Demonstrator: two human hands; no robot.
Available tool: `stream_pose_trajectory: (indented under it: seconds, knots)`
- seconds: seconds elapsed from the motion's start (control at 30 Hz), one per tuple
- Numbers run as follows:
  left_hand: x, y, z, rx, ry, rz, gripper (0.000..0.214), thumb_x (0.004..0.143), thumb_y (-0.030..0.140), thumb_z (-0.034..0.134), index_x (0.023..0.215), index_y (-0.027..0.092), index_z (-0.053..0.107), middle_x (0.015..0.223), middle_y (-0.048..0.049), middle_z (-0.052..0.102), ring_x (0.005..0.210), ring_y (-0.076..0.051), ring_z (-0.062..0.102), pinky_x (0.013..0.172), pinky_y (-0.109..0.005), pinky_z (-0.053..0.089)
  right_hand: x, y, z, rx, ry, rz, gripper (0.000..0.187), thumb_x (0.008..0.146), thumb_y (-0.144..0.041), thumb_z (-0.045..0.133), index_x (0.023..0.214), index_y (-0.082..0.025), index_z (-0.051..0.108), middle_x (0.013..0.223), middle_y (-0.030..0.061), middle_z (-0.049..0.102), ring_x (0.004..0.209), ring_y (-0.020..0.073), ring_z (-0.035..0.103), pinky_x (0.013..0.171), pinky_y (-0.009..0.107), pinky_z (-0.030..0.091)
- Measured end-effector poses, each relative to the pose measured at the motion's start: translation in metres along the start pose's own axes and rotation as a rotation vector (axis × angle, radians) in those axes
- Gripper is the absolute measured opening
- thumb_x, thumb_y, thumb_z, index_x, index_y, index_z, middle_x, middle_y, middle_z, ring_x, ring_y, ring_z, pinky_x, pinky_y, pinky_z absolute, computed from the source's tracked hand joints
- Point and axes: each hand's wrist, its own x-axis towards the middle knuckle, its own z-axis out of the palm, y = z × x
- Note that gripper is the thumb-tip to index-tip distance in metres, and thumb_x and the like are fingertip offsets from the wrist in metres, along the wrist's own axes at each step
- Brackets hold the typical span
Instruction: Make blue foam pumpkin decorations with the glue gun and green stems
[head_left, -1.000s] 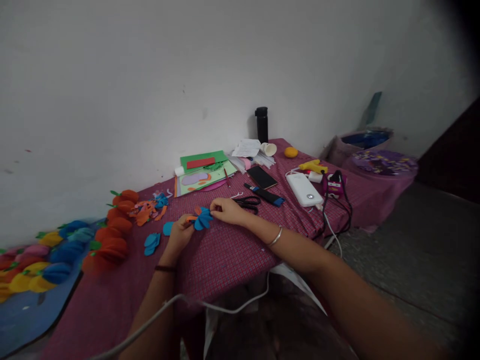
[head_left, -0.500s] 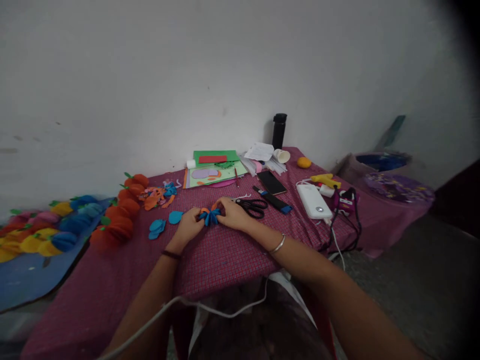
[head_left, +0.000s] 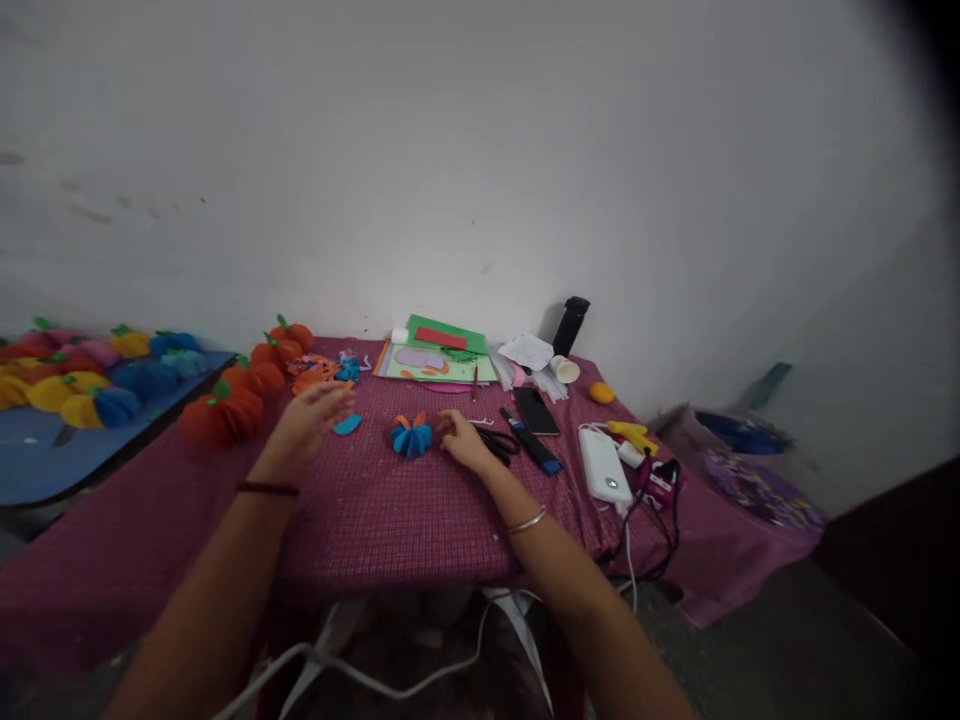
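Note:
A blue folded-paper ball with a small orange bit on top [head_left: 411, 437] stands by itself on the red checked tablecloth [head_left: 390, 520]. My right hand [head_left: 463, 444] rests on the cloth just right of it, fingers loosely pointed at it and holding nothing. My left hand [head_left: 311, 418] hovers to the left with fingers stretched out, over a flat blue paper cutout [head_left: 347, 425] and near orange and blue paper scraps [head_left: 319, 373].
Orange paper pumpkins [head_left: 222, 416] line the table's left side, beside a blue board [head_left: 45, 450] with several coloured ones. Scissors [head_left: 496, 442], a phone [head_left: 536, 410], a power bank [head_left: 600, 465], a glue gun [head_left: 631, 433], paper sheets [head_left: 439, 355] and a black flask [head_left: 574, 322] lie right and behind.
Both hands have let go of the blue paper ball, which now stands on the cloth. My left hand has swung left and opened. The view has tilted up and left.

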Motion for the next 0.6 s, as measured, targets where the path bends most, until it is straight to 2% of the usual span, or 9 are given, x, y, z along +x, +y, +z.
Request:
stream_pose_trajectory:
  seconds: [0.1,0.2,0.3,0.37,0.5,0.6]
  knots:
    - [-0.010,-0.002,-0.009,-0.106,0.212,-0.029,0.032,0.081,0.050,0.046,0.068,0.021,0.051,0.060,-0.0021,0.057,0.061,-0.016,0.058,0.064,-0.032,0.051,0.003,0.005,0.000,0.027,0.023,0.050,0.040,0.067,-0.001,0.043,0.101,-0.020,0.051,0.082,-0.0021,0.060,0.056,0.0100,0.055,0.054,0.024,0.050]
    - [-0.032,-0.011,0.002,-0.102,0.283,-0.060,0.032,0.079,0.048,0.046,0.061,0.022,0.045,0.053,0.0001,0.051,0.051,-0.014,0.053,0.054,-0.029,0.048,0.004,0.007,-0.001,0.035,0.027,0.081,0.026,0.071,-0.006,0.044,0.093,-0.019,0.053,0.075,-0.0028,0.058,0.050,0.0092,0.053,0.049,0.022,0.047]
    - [-0.054,-0.016,0.024,-0.017,0.256,-0.053,0.029,0.075,0.045,0.053,0.060,0.021,0.048,0.054,0.0002,0.053,0.050,-0.015,0.051,0.051,-0.028,0.045,0.003,0.005,-0.004,0.025,0.003,0.086,0.017,0.073,-0.009,0.046,0.084,-0.019,0.054,0.069,-0.0033,0.057,0.049,0.0092,0.052,0.048,0.021,0.046]
    - [-0.063,-0.014,0.039,0.067,0.210,-0.007,0.024,0.073,0.039,0.058,0.060,0.019,0.054,0.057,0.0004,0.055,0.054,-0.015,0.051,0.055,-0.028,0.045,0.002,0.003,-0.005,0.014,-0.018,0.072,0.016,0.074,-0.009,0.046,0.082,-0.018,0.056,0.069,-0.0029,0.058,0.049,0.0091,0.052,0.049,0.020,0.046]
    - [-0.064,-0.005,0.067,0.217,0.045,0.117,0.011,0.073,0.028,0.060,0.076,0.019,0.066,0.076,-0.0023,0.066,0.073,-0.017,0.059,0.073,-0.030,0.047,0.000,0.000,-0.007,-0.024,-0.071,0.015,0.014,0.075,-0.009,0.047,0.079,-0.017,0.058,0.070,-0.0018,0.059,0.055,0.0101,0.054,0.053,0.021,0.046]
    - [-0.060,-0.002,0.086,0.343,-0.016,0.155,0.014,0.072,0.020,0.060,0.084,0.019,0.067,0.082,-0.0042,0.067,0.076,-0.018,0.058,0.074,-0.030,0.046,0.000,-0.002,-0.006,-0.061,-0.105,-0.042,0.012,0.075,-0.009,0.049,0.077,-0.017,0.059,0.070,-0.0013,0.059,0.059,0.0108,0.054,0.056,0.021,0.045]
